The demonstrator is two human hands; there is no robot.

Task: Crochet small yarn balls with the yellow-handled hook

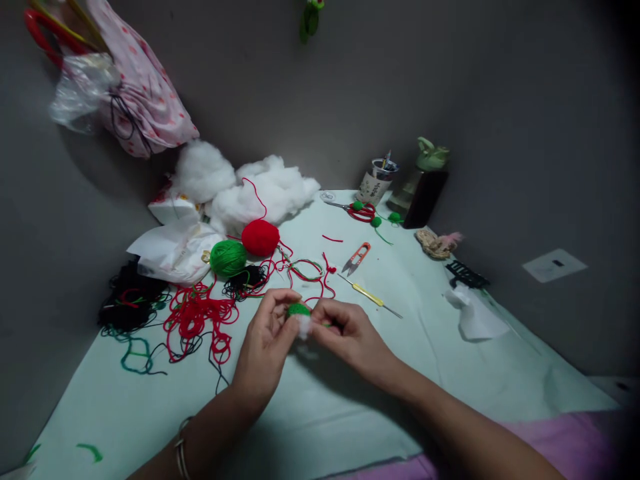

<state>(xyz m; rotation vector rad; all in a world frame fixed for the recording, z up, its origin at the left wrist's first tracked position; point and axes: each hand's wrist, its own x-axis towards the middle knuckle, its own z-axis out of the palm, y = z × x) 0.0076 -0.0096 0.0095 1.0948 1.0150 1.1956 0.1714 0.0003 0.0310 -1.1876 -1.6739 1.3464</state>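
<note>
We find the small green crocheted piece [299, 309] held just above the middle of the pale green table cover [350, 413], between the two hands. A tuft of white stuffing [304, 327] bulges from its underside. The left hand [265, 337] has thumb and forefinger closed on the piece's left edge, with the other fingers loosely curled behind. The right hand [347, 333] meets it from the other side. Its fingertips are pinched together against the white tuft and the rest of the fingers are folded in. The frame is too blurred for us to say exactly how deep the pinch goes. A bracelet [181, 448] sits on the left wrist.

Just beyond the hands lies a tangle of loose red yarn [197, 320], with a heap of black yarn [130, 303] further left. Behind these we see a green yarn ball [227, 258] and a red yarn ball [260, 237] — the two sit side by side, close to a crumpled white plastic bag [175, 250]. A pile of white stuffing [250, 187] rests against the wall.

To the right of the hands lie a yellow-handled crochet hook [370, 295] and orange thread snips [356, 258]. Further back are red-handled scissors [357, 211], a cup [377, 180] and a dark bottle [423, 190]. A pink bag [145, 87] hangs on the wall at the upper left.
</note>
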